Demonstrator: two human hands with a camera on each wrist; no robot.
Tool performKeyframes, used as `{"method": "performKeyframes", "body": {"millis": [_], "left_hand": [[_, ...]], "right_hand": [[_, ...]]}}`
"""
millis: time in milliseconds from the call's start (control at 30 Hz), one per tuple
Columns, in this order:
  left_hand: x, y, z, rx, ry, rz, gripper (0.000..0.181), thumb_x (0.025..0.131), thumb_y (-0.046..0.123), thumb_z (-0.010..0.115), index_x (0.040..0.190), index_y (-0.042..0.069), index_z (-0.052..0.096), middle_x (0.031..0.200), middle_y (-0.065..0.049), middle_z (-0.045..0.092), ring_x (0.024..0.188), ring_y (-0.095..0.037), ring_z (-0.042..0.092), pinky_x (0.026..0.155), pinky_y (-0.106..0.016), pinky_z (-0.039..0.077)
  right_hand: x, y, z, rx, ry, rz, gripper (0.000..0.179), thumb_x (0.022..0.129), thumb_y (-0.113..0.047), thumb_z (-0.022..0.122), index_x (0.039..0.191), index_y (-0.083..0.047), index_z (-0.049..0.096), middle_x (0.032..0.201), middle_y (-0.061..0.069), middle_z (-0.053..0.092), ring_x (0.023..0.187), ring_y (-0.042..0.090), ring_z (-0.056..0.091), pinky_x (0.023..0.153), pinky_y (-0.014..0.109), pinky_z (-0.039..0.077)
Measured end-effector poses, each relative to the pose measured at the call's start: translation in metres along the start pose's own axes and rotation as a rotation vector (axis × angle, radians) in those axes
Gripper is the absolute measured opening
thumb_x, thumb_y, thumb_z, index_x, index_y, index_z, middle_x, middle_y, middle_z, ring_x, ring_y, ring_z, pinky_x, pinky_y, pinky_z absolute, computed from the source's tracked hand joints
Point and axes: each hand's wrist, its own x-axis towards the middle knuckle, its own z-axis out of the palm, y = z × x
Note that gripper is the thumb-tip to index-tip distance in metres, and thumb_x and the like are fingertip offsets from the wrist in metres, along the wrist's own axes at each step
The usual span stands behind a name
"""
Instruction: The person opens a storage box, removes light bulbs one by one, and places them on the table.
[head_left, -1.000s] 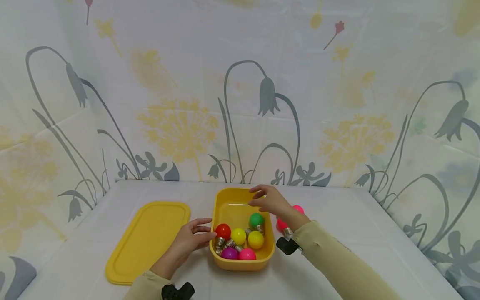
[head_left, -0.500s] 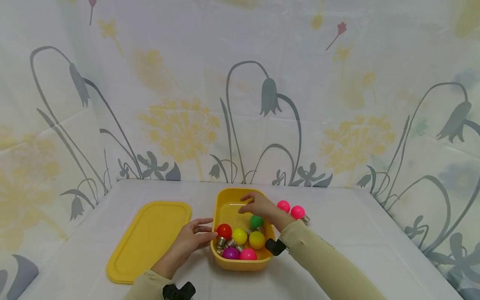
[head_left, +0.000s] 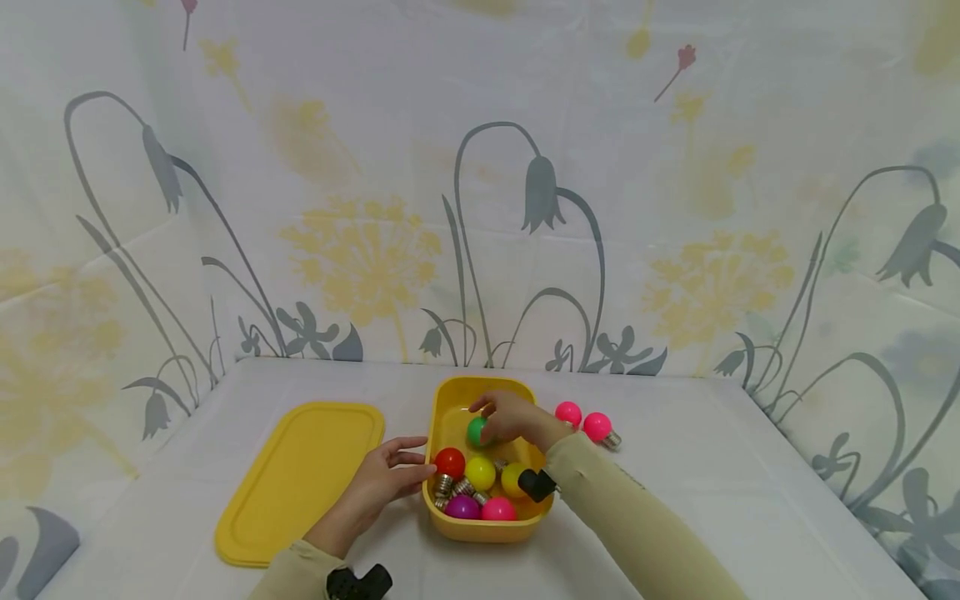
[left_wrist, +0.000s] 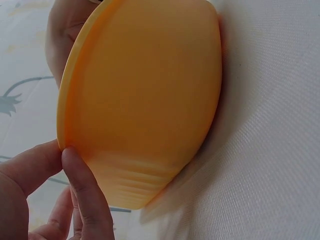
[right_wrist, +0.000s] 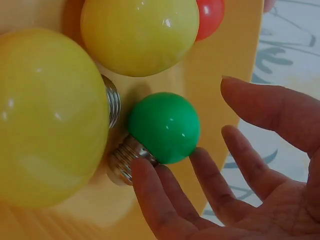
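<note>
In the head view, a yellow plastic box (head_left: 442,417) holds several coloured round light bulbs with metal screw bases. My left hand (head_left: 390,475) is at its left rim; in the left wrist view, thumb and finger pinch the rim (left_wrist: 64,100). Inside the box, my right hand (head_left: 513,417) is beside a green bulb (right_wrist: 165,127). In the right wrist view, fingertips touch the green bulb's globe and screw base while the thumb stays apart from it. A red bulb (head_left: 450,463), yellow bulbs (head_left: 480,472), a purple bulb (head_left: 462,507) and a pink bulb (head_left: 498,509) crowd the near end.
A flat yellow lid (head_left: 300,483) lies on the white tablecloth (head_left: 675,500) left of the box. To the right of the box are two pink bulbs (head_left: 597,427) on the cloth. A flower-printed curtain (head_left: 375,167) rises behind the table.
My right hand has moved left and down from above the box's right rim to the green bulb, which has shifted left. My left hand stays at the rim.
</note>
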Motion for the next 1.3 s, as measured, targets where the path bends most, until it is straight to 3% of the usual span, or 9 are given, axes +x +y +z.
{"method": "performKeyframes", "body": {"millis": [133,333,667,1300], "left_hand": [[-0.001,0.000,-0.001,-0.001,0.001,-0.001,0.051,0.079,0.013,0.074,0.125,0.001,0.053,0.103,-0.013,0.059,0.082,-0.020,0.061,0.074,-0.034,0.055],[0.000,0.001,0.000,0.004,0.006,-0.002,0.051,0.080,0.012,0.074,0.125,0.001,0.054,0.103,-0.013,0.059,0.082,-0.020,0.060,0.074,-0.034,0.055],[0.002,0.000,0.000,0.007,-0.002,-0.012,0.053,0.079,0.013,0.075,0.126,0.002,0.053,0.103,-0.013,0.059,0.083,-0.020,0.060,0.075,-0.035,0.055],[0.001,0.001,0.000,0.002,0.000,-0.008,0.052,0.080,0.012,0.074,0.126,0.002,0.053,0.103,-0.013,0.058,0.083,-0.020,0.060,0.075,-0.035,0.055]], "right_hand": [[0.007,0.004,0.002,0.071,-0.017,-0.025,0.046,0.076,0.004,0.069,0.120,-0.002,0.056,0.118,0.018,0.052,0.097,0.027,0.053,0.086,0.038,0.050],[0.013,0.006,0.004,-0.003,-0.022,-0.003,0.044,0.076,0.000,0.071,0.118,-0.004,0.059,0.111,0.015,0.057,0.096,0.028,0.054,0.087,0.042,0.048],[0.020,0.008,0.017,0.020,-0.167,-0.008,0.038,0.081,-0.005,0.069,0.117,-0.004,0.057,0.096,0.009,0.060,0.083,0.022,0.059,0.079,0.039,0.053],[0.019,-0.001,0.017,0.051,-0.137,-0.048,0.034,0.080,-0.008,0.072,0.110,-0.003,0.058,0.092,0.008,0.059,0.079,0.022,0.058,0.075,0.038,0.054]]}}
